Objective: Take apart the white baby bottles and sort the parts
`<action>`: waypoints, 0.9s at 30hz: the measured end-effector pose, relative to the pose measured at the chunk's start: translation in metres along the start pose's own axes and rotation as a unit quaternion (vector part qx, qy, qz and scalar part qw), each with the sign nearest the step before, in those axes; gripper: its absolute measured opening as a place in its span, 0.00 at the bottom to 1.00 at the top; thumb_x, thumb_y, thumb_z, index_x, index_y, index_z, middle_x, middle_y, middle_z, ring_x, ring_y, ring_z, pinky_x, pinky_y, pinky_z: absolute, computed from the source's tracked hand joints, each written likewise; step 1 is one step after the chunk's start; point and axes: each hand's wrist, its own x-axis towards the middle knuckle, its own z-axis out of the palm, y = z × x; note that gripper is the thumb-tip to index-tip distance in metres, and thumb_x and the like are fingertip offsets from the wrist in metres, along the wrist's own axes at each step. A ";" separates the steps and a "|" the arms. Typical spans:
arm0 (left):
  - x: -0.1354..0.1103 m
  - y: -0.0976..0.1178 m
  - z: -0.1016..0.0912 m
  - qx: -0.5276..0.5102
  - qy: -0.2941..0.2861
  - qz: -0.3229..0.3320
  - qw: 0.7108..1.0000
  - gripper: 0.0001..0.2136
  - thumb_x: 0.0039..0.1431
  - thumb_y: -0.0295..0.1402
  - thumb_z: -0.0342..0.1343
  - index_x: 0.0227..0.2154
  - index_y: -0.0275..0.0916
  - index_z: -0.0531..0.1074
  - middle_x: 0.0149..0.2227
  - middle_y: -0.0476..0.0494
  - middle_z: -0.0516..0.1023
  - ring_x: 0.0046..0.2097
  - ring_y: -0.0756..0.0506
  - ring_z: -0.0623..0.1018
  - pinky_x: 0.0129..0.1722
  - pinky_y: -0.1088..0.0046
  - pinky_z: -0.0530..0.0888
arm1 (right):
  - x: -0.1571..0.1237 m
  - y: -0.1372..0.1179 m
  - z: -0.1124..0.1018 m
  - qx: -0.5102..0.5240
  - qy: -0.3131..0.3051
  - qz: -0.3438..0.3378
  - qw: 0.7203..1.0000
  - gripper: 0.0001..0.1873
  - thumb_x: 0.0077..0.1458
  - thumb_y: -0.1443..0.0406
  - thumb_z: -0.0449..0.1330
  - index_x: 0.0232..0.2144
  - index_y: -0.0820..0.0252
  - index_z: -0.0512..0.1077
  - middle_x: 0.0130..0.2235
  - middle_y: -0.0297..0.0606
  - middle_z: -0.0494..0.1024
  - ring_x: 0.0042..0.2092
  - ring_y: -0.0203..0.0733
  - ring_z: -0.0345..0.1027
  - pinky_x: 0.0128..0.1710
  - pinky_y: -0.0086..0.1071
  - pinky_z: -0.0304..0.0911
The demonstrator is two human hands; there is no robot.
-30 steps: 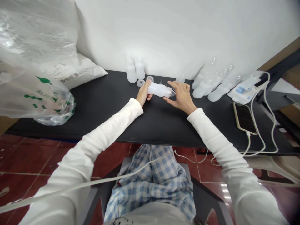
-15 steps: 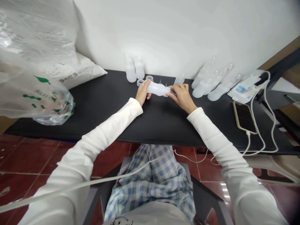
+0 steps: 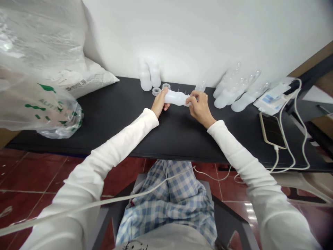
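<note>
A frosted white baby bottle (image 3: 175,98) lies sideways in the air above the black table, its neck pointing right. My left hand (image 3: 160,103) is wrapped round its base end. At the neck, the fingers of my right hand (image 3: 199,106) are curled and pinching; any small part under them is hidden. Just behind the bottle are two clear collar rings (image 3: 156,91) and a couple of small clear pointed teats (image 3: 185,92). A clear cap (image 3: 200,86) stands behind my right hand.
Two frosted bottles (image 3: 145,78) stand against the wall. Several bottles with clear domed caps (image 3: 238,92) stand on the right. Farther right are a white-and-blue box (image 3: 269,100), a phone (image 3: 272,129) and white cables. Plastic bags (image 3: 57,100) fill the left end of the black table (image 3: 109,114).
My right hand's fingers have curled in more tightly over the bottle's neck, and the hand has turned slightly. My left hand keeps its hold with the bottle almost still.
</note>
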 end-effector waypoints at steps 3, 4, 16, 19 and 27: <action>-0.001 0.003 0.001 -0.005 0.008 -0.007 1.000 0.26 0.67 0.58 0.49 0.27 0.39 0.65 0.14 0.54 0.62 0.15 0.54 0.61 0.16 0.77 0.57 | 0.002 -0.002 -0.002 0.010 -0.011 0.012 1.000 0.14 0.69 0.66 0.45 0.48 0.57 0.69 0.53 0.51 0.72 0.52 0.53 0.67 0.54 0.52 0.62; -0.002 0.003 0.001 -0.006 0.013 -0.011 1.000 0.26 0.66 0.59 0.50 0.27 0.39 0.66 0.14 0.54 0.62 0.15 0.54 0.62 0.16 0.77 0.57 | 0.002 -0.001 -0.003 0.015 -0.013 0.012 1.000 0.13 0.69 0.63 0.47 0.49 0.58 0.68 0.54 0.52 0.72 0.53 0.54 0.67 0.54 0.53 0.62; -0.004 0.003 0.001 -0.021 0.015 0.011 1.000 0.23 0.68 0.56 0.50 0.32 0.38 0.66 0.15 0.56 0.62 0.16 0.55 0.61 0.18 0.76 0.56 | 0.001 0.001 -0.009 -0.001 0.014 0.113 0.994 0.31 0.73 0.51 0.34 0.53 0.59 0.71 0.48 0.51 0.76 0.52 0.57 0.68 0.56 0.53 0.59; -0.003 0.001 -0.002 -0.012 0.029 0.036 0.999 0.20 0.69 0.53 0.51 0.33 0.39 0.66 0.16 0.56 0.63 0.17 0.55 0.61 0.18 0.76 0.56 | 0.002 0.003 -0.005 -0.008 -0.004 0.103 0.995 0.32 0.73 0.48 0.35 0.47 0.59 0.73 0.42 0.47 0.77 0.49 0.55 0.68 0.55 0.52 0.59; 0.003 0.000 -0.011 0.000 0.110 0.065 0.992 0.18 0.66 0.51 0.55 0.30 0.42 0.67 0.16 0.56 0.62 0.17 0.53 0.61 0.18 0.74 0.56 | 0.002 0.005 0.001 0.045 0.013 0.057 0.997 0.25 0.69 0.47 0.53 0.55 0.58 0.68 0.51 0.49 0.77 0.51 0.55 0.69 0.54 0.51 0.63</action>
